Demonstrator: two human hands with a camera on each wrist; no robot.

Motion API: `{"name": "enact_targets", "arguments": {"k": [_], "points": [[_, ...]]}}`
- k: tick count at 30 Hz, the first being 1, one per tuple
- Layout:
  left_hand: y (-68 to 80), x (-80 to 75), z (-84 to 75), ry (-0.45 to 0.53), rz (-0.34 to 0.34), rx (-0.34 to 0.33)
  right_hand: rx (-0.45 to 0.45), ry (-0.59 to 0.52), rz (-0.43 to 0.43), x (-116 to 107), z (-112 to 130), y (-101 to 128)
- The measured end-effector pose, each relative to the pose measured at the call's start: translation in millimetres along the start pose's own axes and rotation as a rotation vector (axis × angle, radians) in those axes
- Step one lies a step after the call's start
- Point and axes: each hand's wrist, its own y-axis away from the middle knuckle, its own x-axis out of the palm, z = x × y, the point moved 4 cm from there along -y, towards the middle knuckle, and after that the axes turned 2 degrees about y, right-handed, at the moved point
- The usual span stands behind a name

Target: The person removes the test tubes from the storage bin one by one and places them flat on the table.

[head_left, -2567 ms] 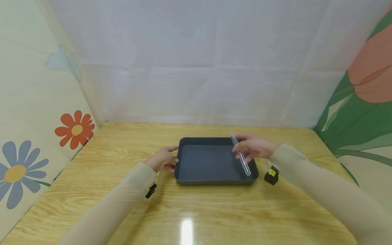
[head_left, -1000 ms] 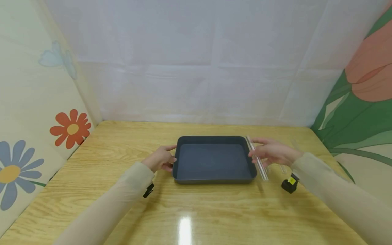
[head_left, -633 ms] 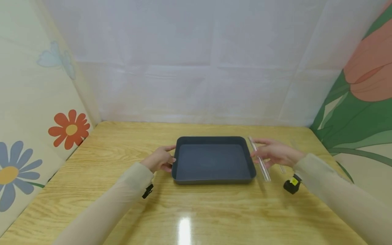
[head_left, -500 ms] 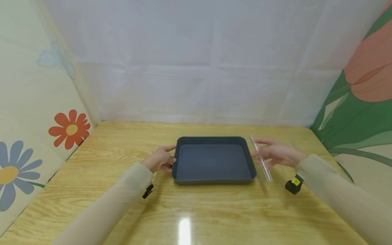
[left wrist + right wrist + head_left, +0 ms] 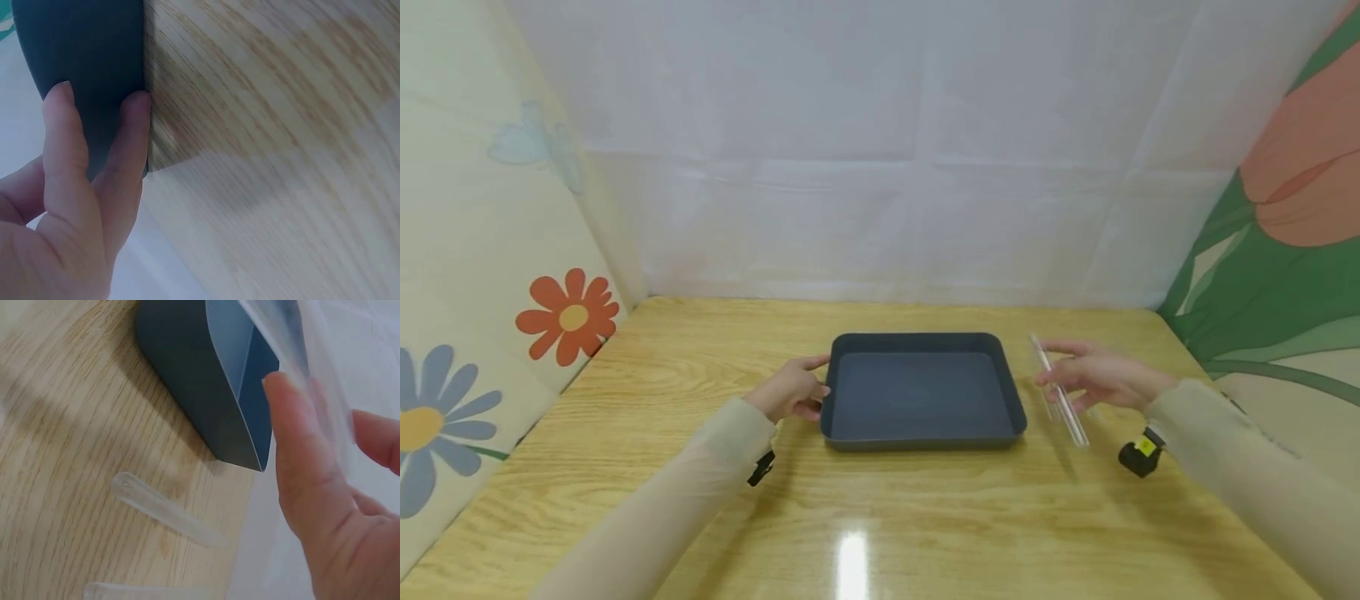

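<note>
A dark blue-grey rectangular tray (image 5: 921,396) lies on the wooden table. My left hand (image 5: 790,390) is at its left side; in the left wrist view, extended fingers (image 5: 65,150) rest against the outer wall. To the right of the tray, my right hand (image 5: 1101,375) pinches a clear test tube (image 5: 1072,422) between thumb and fingers, tilted and raised over the table. Below it, the right wrist view shows another clear tube (image 5: 169,512) with a rounded end on the wood, and part of a further tube (image 5: 137,592) at the bottom edge.
The wooden table (image 5: 730,333) runs back to a white cloth (image 5: 880,225). Flower-printed panels stand at the left (image 5: 460,250) and right (image 5: 1300,308). A black wrist camera (image 5: 1141,454) hangs under the right sleeve, close over the tabletop.
My right hand has carried the test tube from over the tray's right part out past its right edge, and further right in the last half second. My left hand stays at the tray's side.
</note>
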Motion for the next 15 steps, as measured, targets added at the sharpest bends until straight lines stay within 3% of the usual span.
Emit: {"name": "enact_targets", "arguments": {"k": [15], "points": [[3.1, -1.6, -2.6, 0.005, -0.007, -0.023, 0.02, 0.021, -0.011, -7.7, -8.6, 5.2]]}}
